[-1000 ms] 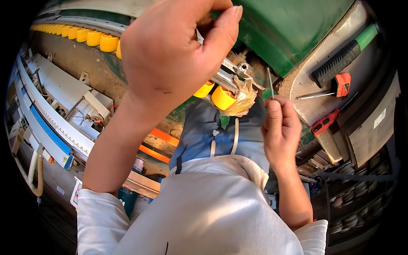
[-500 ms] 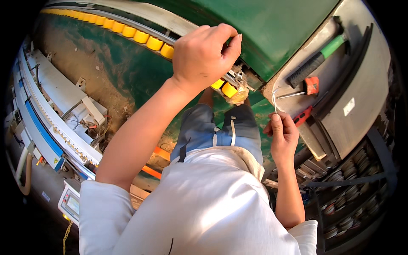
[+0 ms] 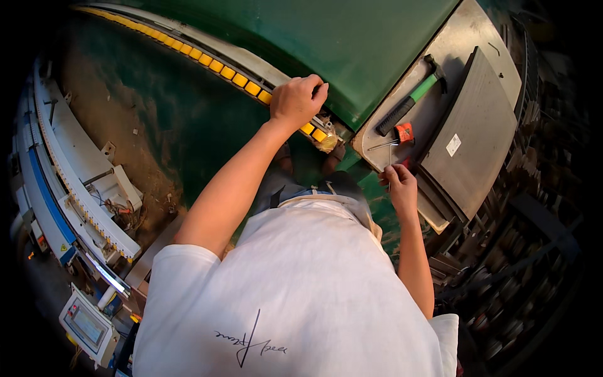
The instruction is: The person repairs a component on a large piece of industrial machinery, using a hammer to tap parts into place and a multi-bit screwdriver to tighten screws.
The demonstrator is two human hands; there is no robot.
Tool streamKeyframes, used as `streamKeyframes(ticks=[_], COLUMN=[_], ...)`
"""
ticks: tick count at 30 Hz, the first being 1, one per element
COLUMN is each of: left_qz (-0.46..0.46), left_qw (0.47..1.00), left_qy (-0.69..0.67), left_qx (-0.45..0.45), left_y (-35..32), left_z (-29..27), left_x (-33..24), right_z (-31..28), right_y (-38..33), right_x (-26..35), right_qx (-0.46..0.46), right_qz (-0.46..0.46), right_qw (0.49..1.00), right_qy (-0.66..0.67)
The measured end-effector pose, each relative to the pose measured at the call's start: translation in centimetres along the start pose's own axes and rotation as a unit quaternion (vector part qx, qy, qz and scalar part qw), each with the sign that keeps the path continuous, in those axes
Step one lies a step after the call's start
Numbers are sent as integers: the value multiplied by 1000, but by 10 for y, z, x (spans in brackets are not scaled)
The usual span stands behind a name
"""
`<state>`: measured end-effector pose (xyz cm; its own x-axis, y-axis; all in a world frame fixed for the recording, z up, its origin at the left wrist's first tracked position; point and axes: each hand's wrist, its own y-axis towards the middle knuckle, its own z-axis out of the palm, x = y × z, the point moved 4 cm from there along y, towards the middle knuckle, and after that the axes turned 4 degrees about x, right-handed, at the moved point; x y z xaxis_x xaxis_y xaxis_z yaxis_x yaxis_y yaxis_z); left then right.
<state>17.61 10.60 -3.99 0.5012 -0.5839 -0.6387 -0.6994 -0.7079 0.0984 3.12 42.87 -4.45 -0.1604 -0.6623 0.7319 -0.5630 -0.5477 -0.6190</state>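
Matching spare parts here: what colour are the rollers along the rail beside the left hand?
Yellow; the rollers show best in the head view.

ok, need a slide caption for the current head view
Left hand by a row of yellow rollers; right hand pinching a thin rod near a green-and-black hammer.

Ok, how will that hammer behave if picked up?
The hammer is probably head-heavy, given its dark, metal-looking head. Its thick black grip likely resists slipping, and the crosswise head should discourage rolling.
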Motion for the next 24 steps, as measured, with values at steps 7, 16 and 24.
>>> streamKeyframes(ticks=[7, 16, 24], left_qz=[-61, 115, 37], left_qw=[994, 944, 975], left_qy=[-92, 143, 113], left_qx=[26, 275, 190], left_y=[-1, -8, -7], left_z=[27, 161, 189], left_x=[-39, -182, -184], right_z=[-39, -87, -145], right_y=[-38, -63, -45], right_x=[-2, -25, -33], right_qx=[-42, 4, 70], right_qz=[-77, -48, -78], right_qw=[989, 998, 994], right_qy=[-119, -38, 13])
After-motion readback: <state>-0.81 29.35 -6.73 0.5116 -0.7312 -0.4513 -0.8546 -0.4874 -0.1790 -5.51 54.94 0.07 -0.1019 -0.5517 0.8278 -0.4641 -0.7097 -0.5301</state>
